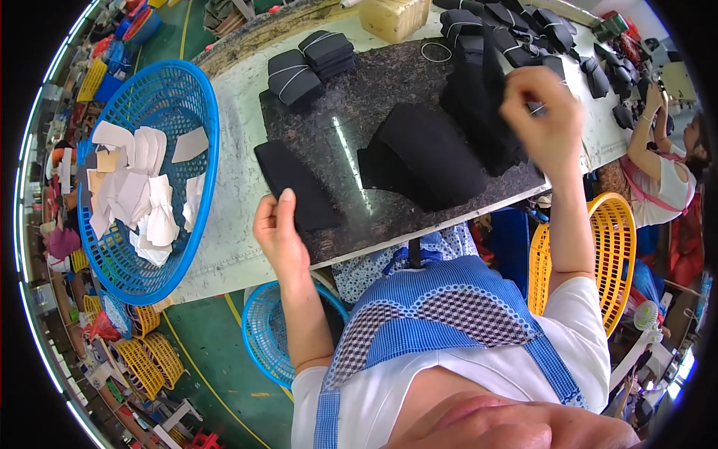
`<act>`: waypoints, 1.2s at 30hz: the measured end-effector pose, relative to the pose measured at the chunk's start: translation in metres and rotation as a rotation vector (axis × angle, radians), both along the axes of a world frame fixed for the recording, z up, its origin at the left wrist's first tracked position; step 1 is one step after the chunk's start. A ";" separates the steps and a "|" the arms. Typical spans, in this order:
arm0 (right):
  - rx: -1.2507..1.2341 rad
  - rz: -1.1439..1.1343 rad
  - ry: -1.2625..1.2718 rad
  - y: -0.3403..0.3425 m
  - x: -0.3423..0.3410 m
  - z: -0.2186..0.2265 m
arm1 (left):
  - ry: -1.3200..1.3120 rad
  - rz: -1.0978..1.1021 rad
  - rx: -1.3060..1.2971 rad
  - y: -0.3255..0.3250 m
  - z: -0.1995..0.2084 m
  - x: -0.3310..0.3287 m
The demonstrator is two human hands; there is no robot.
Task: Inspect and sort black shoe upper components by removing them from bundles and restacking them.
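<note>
My left hand (280, 236) grips the near end of a dark, flat stack of black fabric pieces (298, 187), thumb on top. My right hand (546, 112) is raised at the right, blurred, its fingers curled against a black fabric piece (490, 82) that stands up from a pile of black pieces (479, 112). Between my hands a broad black fabric stack (426, 157) lies on the dark stone slab (344, 105). Bundles of black pieces tied with white bands (294, 77) sit at the slab's far left edge.
A blue basket (211, 150) holding grey and white cut pieces (131, 187) stands left on the table. At the back are a yellowish block (394, 19), a loose white band (436, 52) and more tied bundles. A yellow basket (624, 262) stands right; another person (666, 165) works beyond.
</note>
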State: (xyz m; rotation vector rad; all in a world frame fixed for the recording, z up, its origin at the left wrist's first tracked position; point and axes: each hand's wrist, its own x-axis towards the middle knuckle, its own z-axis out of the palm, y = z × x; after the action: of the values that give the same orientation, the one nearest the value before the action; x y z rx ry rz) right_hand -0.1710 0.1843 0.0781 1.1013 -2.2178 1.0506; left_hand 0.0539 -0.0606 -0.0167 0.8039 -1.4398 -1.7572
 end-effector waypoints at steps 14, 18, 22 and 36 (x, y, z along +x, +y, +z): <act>0.047 0.423 -0.539 -0.071 0.083 -0.048 | -0.027 -0.371 -0.102 0.061 0.012 -0.021; -0.020 0.445 -0.868 -0.069 0.083 -0.053 | -0.049 -0.341 -0.065 0.061 0.017 -0.016; -0.327 0.312 -1.103 -0.060 0.052 -0.058 | 0.093 -0.032 0.059 0.044 0.002 -0.013; -0.054 0.496 -0.687 -0.088 0.085 -0.059 | 0.075 -0.211 -0.050 0.062 0.010 -0.013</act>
State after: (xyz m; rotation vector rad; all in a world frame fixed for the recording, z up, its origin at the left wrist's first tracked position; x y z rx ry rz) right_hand -0.0858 0.0962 0.0190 1.4719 -2.4305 1.9246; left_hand 0.0407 0.0010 -0.0068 0.5708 -1.5578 -1.8778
